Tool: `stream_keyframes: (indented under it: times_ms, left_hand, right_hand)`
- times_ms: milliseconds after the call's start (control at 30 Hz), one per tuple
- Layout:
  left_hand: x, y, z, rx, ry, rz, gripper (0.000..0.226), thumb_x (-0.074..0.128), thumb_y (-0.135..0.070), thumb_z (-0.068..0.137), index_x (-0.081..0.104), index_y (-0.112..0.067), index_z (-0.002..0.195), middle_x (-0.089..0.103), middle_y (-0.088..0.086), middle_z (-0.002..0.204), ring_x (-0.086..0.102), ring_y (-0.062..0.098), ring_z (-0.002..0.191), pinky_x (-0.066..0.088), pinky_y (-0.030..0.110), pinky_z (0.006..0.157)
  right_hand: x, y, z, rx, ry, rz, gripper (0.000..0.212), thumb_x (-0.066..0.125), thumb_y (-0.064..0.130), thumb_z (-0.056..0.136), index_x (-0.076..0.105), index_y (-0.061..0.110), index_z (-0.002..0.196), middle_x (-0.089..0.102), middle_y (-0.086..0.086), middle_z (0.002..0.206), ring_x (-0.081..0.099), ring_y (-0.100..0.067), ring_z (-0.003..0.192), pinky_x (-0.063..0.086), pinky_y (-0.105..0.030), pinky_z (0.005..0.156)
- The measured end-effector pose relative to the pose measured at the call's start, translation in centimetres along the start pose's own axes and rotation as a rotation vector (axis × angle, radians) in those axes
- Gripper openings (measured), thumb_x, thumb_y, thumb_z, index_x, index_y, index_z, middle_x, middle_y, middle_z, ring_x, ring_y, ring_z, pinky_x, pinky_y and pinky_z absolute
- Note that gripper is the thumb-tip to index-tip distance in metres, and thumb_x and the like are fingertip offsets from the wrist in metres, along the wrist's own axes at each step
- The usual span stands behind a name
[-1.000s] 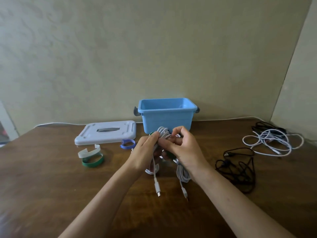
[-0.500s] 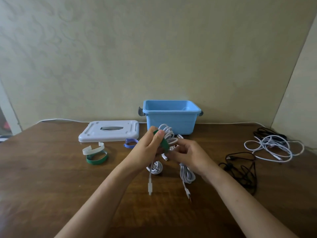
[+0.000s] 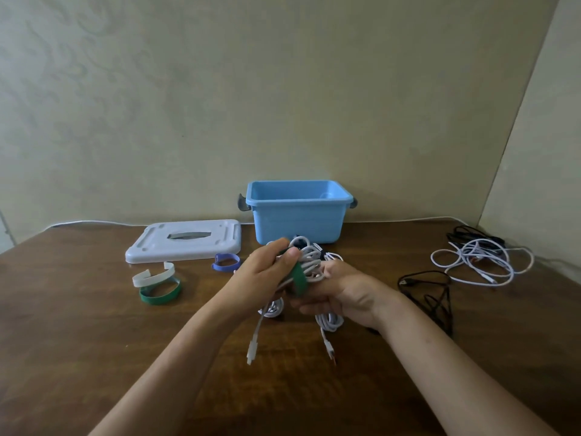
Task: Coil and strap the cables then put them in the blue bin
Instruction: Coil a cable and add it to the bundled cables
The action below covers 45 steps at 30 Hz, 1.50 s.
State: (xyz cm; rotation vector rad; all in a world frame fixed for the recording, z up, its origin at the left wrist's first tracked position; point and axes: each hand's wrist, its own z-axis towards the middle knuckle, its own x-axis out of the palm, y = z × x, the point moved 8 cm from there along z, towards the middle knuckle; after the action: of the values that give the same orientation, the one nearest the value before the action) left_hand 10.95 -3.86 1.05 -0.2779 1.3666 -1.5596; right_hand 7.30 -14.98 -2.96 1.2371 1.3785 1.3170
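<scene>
Coiled white cable (image 3: pixel 309 262): held above the tabletop (image 3: pixel 78 341), just in front of the blue bin (image 3: pixel 298 220); two plug ends hang down. Green strap (image 3: pixel 298 280): across the coil, pinched by the left hand (image 3: pixel 261 278). Right hand (image 3: pixel 345 294): fingers curled under the coil, gripping it. White lid (image 3: pixel 185 240): left of the bin. White, green and blue straps (image 3: pixel 157 286): near the lid. Loose black cable (image 3: pixel 430 297) and white cable tangle (image 3: pixel 481 262): right side.
</scene>
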Motion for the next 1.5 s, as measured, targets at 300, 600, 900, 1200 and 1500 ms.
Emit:
stream_keyframes:
  times_ms: [300, 600, 900, 1200, 1500]
  left_hand:
    - [1.2, -1.1, -0.1, 0.115, 0.117, 0.141, 0.038, 0.048, -0.048, 0.095, 0.068, -0.019, 0.080, 0.059, 0.005, 0.069, 0.049, 0.011, 0.060, 0.037, 0.024, 0.056]
    - [2.9, -0.4, -0.7, 0.011, 0.238, 0.147, 0.046, 0.046, -0.046, 0.097, 0.072, -0.010, 0.087, 0.060, -0.003, 0.069, 0.050, 0.008, 0.062, 0.038, 0.019, 0.060]
    - [2.9, 0.3, -0.4, -0.031, 0.170, 0.255, 0.006, 0.050, -0.032, 0.102, 0.054, -0.028, 0.101, 0.069, -0.011, 0.089, 0.064, -0.002, 0.078, 0.050, 0.019, 0.068]
    - [2.2, 1.2, -0.3, -0.104, 0.079, 0.132, 0.010, 0.053, -0.030, 0.101, 0.055, -0.021, 0.097, 0.072, 0.001, 0.091, 0.070, 0.014, 0.080, 0.058, 0.033, 0.072]
    - [3.4, 1.6, -0.7, -0.245, 0.202, 0.001, 0.009, 0.049, -0.018, 0.104, 0.043, -0.013, 0.108, 0.068, 0.005, 0.086, 0.066, 0.007, 0.064, 0.050, 0.017, 0.059]
  right_hand:
    - [-3.0, 0.1, -0.2, 0.040, -0.122, 0.079, 0.009, 0.066, 0.003, 0.091, 0.069, 0.005, 0.100, 0.075, -0.008, 0.089, 0.073, -0.015, 0.074, 0.058, -0.023, 0.061]
    - [-4.6, 0.5, 0.1, 0.001, -0.289, -0.141, 0.020, 0.085, 0.020, 0.075, 0.078, 0.013, 0.093, 0.078, -0.003, 0.088, 0.071, -0.016, 0.083, 0.053, -0.030, 0.080]
    - [-4.5, 1.7, -0.4, -0.050, -0.392, -0.274, 0.020, 0.082, 0.028, 0.080, 0.080, 0.015, 0.095, 0.079, 0.002, 0.088, 0.072, -0.016, 0.094, 0.052, -0.035, 0.089]
    - [-4.8, 1.8, -0.7, -0.065, -0.446, -0.266, 0.020, 0.084, 0.032, 0.079, 0.080, 0.020, 0.095, 0.078, 0.007, 0.098, 0.064, -0.010, 0.103, 0.042, -0.032, 0.087]
    - [-4.2, 2.3, -0.9, -0.190, -0.473, -0.300, 0.004, 0.080, 0.018, 0.086, 0.076, 0.017, 0.088, 0.077, 0.006, 0.084, 0.071, 0.000, 0.074, 0.046, -0.007, 0.058]
